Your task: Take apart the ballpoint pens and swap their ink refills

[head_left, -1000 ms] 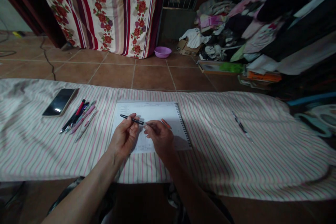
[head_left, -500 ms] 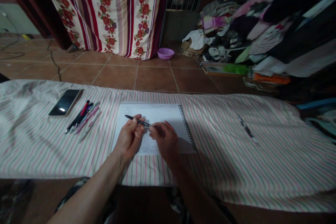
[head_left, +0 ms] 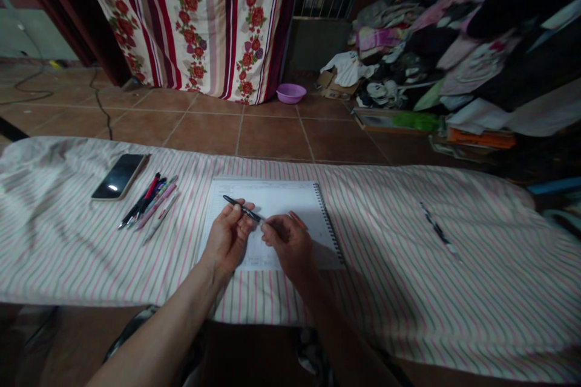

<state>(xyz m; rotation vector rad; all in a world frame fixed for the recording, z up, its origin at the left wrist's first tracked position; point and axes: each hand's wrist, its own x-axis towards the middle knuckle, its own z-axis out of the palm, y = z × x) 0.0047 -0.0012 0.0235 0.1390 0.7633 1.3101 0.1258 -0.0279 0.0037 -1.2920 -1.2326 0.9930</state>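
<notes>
A black pen (head_left: pixel 242 208) is held slantwise above an open spiral notebook (head_left: pixel 272 193). My left hand (head_left: pixel 227 236) is closed on the pen's barrel, thumb on top and palm turned partly up. At the pen's lower right end, the fingertips of my right hand (head_left: pixel 290 242) pinch it; the exact tip is hidden by them. A thin orange-red object (head_left: pixel 298 220) shows just past my right knuckles, and I cannot tell whether it lies on the page or is in the hand. Faint printed or written lines mark the notebook's pages.
Left of the notebook lie several pens (head_left: pixel 149 202) in a bunch and a phone (head_left: pixel 120 176). One black-and-white pen (head_left: pixel 439 231) rests on the striped cloth (head_left: pixel 376 217) to the right. Beyond are a purple basin (head_left: pixel 291 94), a floral curtain (head_left: pixel 218 24) and piled clothes (head_left: pixel 408 42).
The whole view has shifted slightly, so things appear a little further right. Both hands keep hold of the black pen in nearly the same pose.
</notes>
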